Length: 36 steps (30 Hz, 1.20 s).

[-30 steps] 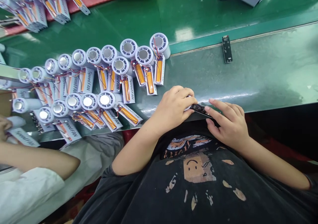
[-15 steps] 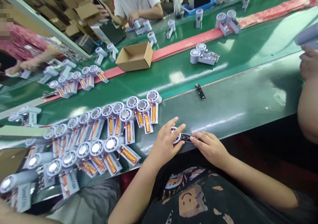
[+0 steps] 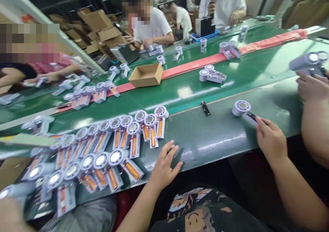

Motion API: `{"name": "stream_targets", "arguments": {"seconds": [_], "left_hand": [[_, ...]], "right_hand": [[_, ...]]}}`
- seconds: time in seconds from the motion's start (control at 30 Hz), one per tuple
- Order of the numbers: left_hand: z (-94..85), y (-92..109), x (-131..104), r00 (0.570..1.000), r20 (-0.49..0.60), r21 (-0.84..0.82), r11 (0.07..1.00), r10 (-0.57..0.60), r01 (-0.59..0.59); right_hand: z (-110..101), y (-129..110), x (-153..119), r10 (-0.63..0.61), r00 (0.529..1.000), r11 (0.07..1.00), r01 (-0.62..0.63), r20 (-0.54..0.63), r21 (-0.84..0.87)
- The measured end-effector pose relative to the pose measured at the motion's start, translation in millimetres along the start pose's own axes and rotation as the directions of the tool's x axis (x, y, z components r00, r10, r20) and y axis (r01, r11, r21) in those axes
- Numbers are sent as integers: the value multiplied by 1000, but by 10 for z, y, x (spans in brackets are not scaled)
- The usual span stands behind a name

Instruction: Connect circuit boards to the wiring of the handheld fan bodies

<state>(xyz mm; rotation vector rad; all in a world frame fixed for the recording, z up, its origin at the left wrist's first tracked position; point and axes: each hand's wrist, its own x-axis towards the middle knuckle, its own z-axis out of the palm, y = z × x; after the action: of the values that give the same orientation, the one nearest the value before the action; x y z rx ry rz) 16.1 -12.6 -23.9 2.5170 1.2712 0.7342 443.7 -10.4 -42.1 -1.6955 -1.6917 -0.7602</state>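
My right hand (image 3: 272, 139) grips the handle of a lavender handheld fan (image 3: 241, 107), out to the right over the grey-green work surface (image 3: 213, 141). A black circuit board shows along the fan's handle, and its round head points away from me. My left hand (image 3: 166, 165) rests near the table's front edge with fingers apart and nothing in it. To its left, several handheld fans (image 3: 133, 128) lie in rows, with orange batteries and red wires exposed in their handles. A loose black circuit board (image 3: 205, 108) lies ahead, between the hands.
An open cardboard box (image 3: 145, 76) stands on the green belt by a red strip (image 3: 195, 64). A fan pair (image 3: 212, 74) lies farther right on the belt. A co-worker's hand (image 3: 312, 86) holds fans at the right edge. Other people sit across the line.
My right hand has carried the fan away to the right. My left hand has let go of the fan's head and moved slightly left. The view has tilted upward.
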Motion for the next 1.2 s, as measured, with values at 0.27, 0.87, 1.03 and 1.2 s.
{"name": "stream_targets", "arguments": {"seconds": [0.27,0.87,1.03,1.2], "left_hand": [[-276,-199,187,991,-126,208,978,36,-9],[63,199,675,970,134,409,880,205,-242],[-97,335,602,936,66,257,901,345,-350],[-148,127,635,995,9,387,917,101,-97]], "right_hand": [[-62,-166,-16,233,951,963,-255,203,92],[401,-1406,889,36,738,990,-118,674,76],[408,-1439,907,43,668,990,-127,743,57],[292,-1353,858,101,639,984,-179,763,20]]}}
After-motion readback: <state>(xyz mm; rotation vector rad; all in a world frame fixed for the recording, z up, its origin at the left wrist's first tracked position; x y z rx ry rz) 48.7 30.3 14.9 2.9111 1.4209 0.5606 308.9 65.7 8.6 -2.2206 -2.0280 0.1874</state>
